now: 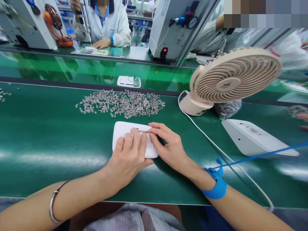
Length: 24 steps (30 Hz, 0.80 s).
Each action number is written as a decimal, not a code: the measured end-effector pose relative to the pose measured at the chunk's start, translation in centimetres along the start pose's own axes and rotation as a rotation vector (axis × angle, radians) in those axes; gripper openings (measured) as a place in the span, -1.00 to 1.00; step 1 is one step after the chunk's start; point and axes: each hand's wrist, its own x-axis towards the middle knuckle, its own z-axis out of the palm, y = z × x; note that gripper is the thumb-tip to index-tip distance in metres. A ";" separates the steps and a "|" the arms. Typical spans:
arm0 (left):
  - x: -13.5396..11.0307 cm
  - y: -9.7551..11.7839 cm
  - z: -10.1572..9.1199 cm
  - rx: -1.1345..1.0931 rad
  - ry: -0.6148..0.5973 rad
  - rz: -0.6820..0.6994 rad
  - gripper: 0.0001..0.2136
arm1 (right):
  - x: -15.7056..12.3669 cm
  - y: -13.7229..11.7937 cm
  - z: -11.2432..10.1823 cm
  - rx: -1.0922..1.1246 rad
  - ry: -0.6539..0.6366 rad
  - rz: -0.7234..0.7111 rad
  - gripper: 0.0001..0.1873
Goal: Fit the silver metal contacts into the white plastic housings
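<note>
A white plastic casing (pixel 121 128) lies on the green work surface in front of me. My left hand (pixel 130 150) is over it, fingers bent on its upper face and thumb along the near edge. Small metal pieces (pixel 143 131) sit in a narrow slot near the casing's far side, between the fingertips of both hands. At the slot's right end, my right hand (pixel 169 146) has its thumb and fingers drawn together; whatever they pinch is hidden. Just beyond the casing spreads a loose pile of small metal clips (pixel 125 103).
A beige fan (pixel 228 84) stands at right, its white cable (pixel 216 147) running toward me. Near it lies a larger white housing (pixel 257 138). A blue wrist strap (pixel 216 184) trails a cord rightward. A casing with a circuit board (pixel 129 81) lies behind the pile. A co-worker (pixel 103 29) sits opposite.
</note>
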 end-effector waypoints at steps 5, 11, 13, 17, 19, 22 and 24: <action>0.2 0.0 -0.1 0.035 0.054 -0.011 -0.48 | -0.4 0.1 -0.3 0.009 -0.009 -0.038 -0.79; 0.3 0.3 -0.2 0.045 0.036 -0.038 -0.50 | -0.5 0.1 -0.1 -0.055 0.019 -0.109 -0.79; 0.2 0.3 -0.1 0.051 0.056 -0.042 -0.50 | -0.6 0.1 -0.1 -0.082 0.026 -0.121 -0.79; 0.0 0.2 0.0 0.058 0.079 -0.036 -0.50 | -0.6 -0.1 -0.2 -0.087 0.011 -0.121 -0.79; 0.0 0.2 0.0 0.055 0.069 -0.032 -0.51 | -0.6 -0.1 -0.3 -0.072 0.007 -0.118 -0.79; 0.0 0.2 0.0 0.049 0.065 -0.031 -0.51 | -0.6 0.0 -0.4 -0.064 0.005 -0.117 -0.80; 0.0 0.2 0.1 0.045 0.064 -0.031 -0.50 | -0.6 -0.1 -0.4 -0.077 -0.005 -0.123 -0.80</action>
